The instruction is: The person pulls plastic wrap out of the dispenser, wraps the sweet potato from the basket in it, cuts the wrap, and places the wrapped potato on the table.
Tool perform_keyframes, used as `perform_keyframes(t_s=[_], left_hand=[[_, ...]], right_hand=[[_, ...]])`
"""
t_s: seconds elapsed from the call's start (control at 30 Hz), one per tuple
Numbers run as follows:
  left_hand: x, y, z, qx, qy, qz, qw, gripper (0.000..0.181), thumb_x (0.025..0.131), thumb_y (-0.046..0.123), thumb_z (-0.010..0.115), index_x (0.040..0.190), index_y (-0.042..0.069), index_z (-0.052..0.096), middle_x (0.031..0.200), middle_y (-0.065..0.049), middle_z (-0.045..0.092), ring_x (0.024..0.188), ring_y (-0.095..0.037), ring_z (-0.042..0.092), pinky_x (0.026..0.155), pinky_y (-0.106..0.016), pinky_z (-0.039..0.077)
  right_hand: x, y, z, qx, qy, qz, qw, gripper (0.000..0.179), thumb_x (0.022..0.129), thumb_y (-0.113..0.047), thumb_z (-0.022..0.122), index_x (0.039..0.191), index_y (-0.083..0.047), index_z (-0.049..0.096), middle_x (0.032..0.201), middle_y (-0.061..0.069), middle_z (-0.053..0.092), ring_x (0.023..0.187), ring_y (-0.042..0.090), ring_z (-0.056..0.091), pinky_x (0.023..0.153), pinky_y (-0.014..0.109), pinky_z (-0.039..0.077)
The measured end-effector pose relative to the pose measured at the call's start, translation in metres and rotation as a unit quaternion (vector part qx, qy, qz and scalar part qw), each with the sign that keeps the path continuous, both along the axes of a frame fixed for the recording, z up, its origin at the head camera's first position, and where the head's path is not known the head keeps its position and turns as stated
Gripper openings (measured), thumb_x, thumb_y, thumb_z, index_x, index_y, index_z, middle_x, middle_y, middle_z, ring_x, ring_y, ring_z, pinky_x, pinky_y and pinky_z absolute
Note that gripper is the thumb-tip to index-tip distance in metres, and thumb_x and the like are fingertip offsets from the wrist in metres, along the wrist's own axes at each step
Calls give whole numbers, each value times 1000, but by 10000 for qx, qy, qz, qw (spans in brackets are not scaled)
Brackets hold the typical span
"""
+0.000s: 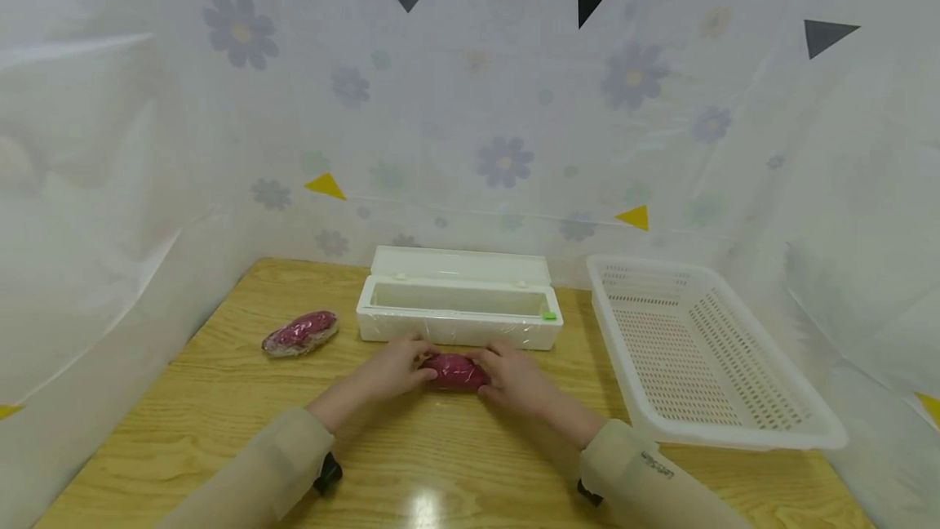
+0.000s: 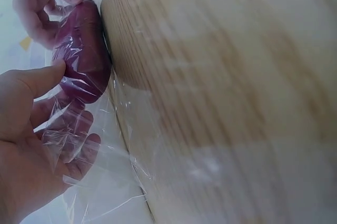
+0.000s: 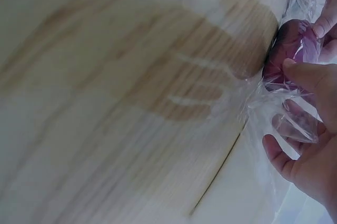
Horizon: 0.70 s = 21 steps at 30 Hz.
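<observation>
A purple sweet potato [image 1: 455,372] lies on the table in front of the white cling film box, with clear plastic film [image 3: 258,108] around it. My left hand [image 1: 400,366] holds its left end; in the left wrist view the thumb presses on the skin through film, and loose film bunches over the other fingers. At the opposite end, my right hand [image 1: 517,378] grips it with thumb and fingers, film crumpled beside the palm in the right wrist view. Another sweet potato [image 1: 301,334], wrapped in film, rests on the table at the left.
Behind the hands stands the cling film box [image 1: 458,329], lid raised, with a green slider [image 1: 549,316] at its front right. A white perforated basket [image 1: 635,411] sits on the right of the wooden table [image 1: 184,431]. Flowered sheeting [image 1: 441,104] hangs behind and at the sides.
</observation>
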<state>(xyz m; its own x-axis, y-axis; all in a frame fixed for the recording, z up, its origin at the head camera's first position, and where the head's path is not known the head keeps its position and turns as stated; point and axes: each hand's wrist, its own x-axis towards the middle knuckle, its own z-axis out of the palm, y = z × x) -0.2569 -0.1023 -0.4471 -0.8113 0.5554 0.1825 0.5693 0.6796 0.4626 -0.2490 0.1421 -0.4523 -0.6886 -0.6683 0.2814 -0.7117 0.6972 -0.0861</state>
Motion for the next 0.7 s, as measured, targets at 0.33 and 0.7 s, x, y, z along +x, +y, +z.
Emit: perform_keyframes(t_s=[0.33,0.7], left_hand=[[-5,-1,-2,100,-13,-26,9999,31,88,20,68,113,2,65,97,-6,61,85,-15,56,74,-31,49],[-6,-1,3,431,-114,113,9989,21,86,16,70,103,5,65,94,-5,66,84,-17,59,73,-33,49]], right_hand=[[-3,21,-1,-388,-294,-161,9987,33,81,-10,72,112,-8,63,106,5,64,97,21,59,85,37,50],[5,3,6,-179,846,128,9962,34,82,-27,74,112,-15,66,108,2,64,101,22,58,85,40,48]])
